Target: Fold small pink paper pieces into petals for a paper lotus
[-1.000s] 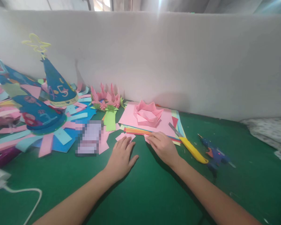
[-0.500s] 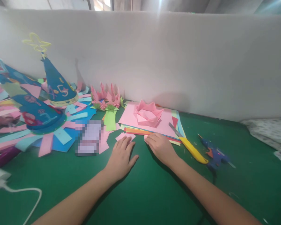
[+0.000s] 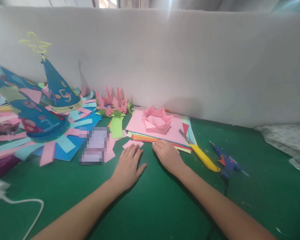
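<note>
My left hand [image 3: 128,165] lies flat and open on the green table [image 3: 150,200], fingertips touching a small pink paper scrap [image 3: 130,144]. My right hand [image 3: 167,155] rests palm down beside it, fingers stretched to the near edge of a stack of coloured paper sheets [image 3: 175,135]. A folded pink paper flower [image 3: 156,119] sits on top of that stack. Neither hand holds anything.
A yellow utility knife [image 3: 202,157] and a blue glue gun [image 3: 226,161] lie right of the stack. Blue paper cone hats [image 3: 57,88], pink paper crowns [image 3: 111,101] and several paper strips crowd the left. A white wall [image 3: 190,60] runs behind. A white charger with its cable [image 3: 5,196] lies at the near left.
My right hand has slid a little left and toward me along the stack's edge. The view has shifted slightly; the left hand stays put.
</note>
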A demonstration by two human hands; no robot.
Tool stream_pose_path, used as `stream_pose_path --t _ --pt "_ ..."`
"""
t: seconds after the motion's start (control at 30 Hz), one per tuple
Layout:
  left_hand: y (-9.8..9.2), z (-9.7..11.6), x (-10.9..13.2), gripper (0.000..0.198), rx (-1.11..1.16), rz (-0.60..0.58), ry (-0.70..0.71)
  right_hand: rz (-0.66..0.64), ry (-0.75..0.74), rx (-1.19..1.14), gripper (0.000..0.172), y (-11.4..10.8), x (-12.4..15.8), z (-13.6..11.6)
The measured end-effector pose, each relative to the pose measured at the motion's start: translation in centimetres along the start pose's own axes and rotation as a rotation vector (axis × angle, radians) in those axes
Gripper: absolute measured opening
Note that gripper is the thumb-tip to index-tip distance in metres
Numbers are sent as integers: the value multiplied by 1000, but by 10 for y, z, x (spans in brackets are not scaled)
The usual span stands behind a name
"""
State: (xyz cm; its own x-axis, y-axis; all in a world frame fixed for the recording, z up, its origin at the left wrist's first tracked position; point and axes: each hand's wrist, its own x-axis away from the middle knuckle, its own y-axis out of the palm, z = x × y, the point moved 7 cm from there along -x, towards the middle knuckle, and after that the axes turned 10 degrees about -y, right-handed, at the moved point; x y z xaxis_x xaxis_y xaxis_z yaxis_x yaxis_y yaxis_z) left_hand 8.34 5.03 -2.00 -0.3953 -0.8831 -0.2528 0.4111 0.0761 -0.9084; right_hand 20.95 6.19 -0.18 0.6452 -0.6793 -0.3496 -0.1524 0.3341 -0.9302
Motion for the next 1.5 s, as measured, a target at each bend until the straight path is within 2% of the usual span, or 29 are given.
stream_pose_path --t 0.1,0.27,0.63,0.8,1.0,1.13,1.4,1.5 --pt "0 0 0 40 4 0 1 65 81 -48 18 -1 6 8" --pt "1 0 1 39 -4 7 10 142 164 -286 18 -2 10 16" --pt "2 -1 1 40 19 9 8 -39 108 -200 19 -1 -3 17" --pt "0 -1 1 39 27 17 8 -26 126 -244 17 3 -1 23" --pt "-1 1 1 38 10 29 22 -11 196 -183 15 -1 2 25" --pt "0 0 1 38 10 28 21 -41 206 -128 19 -5 2 25" --pt "-2 1 1 34 23 35 17 -99 228 -144 16 -4 -1 27" --pt "-3 3 1 32 34 28 22 -80 223 -157 16 -6 -1 27"
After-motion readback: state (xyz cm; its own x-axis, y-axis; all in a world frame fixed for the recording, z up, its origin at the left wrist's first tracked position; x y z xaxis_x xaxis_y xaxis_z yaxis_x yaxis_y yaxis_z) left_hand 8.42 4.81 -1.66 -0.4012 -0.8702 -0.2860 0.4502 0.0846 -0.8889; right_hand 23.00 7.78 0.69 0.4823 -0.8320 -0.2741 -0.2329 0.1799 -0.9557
